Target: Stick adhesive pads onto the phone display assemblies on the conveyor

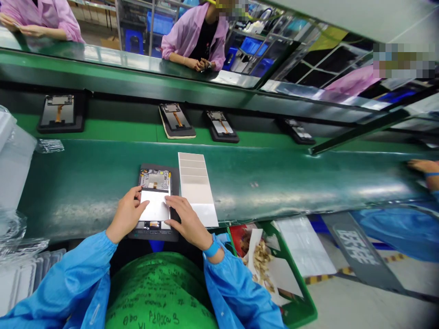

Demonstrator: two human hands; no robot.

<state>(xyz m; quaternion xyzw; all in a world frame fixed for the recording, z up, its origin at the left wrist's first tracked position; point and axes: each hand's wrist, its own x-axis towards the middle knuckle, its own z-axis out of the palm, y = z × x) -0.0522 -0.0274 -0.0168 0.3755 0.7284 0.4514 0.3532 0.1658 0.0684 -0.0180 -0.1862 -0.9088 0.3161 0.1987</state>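
An opened device (156, 180) with a bare circuit board at its top lies on a dark pad (174, 183) in front of me. A white rectangular battery-like panel (154, 208) covers its middle. My left hand (127, 212) touches the panel's left edge, thumb on its surface and fingers near the board. On the right edge rests my right hand (188, 221), its thumb and fingers apart. Neither hand is wrapped round anything. Just right of the pad lies a sheet of adhesive strips (197, 187), its lower part bare white.
Several similar devices sit on the green conveyor (130, 132) beyond the bench (254, 183). Clear plastic trays (15, 169) are stacked at left. A green bin (298, 278) of scraps stands below right. People in pink work opposite; another person's hand (420, 165) is far right.
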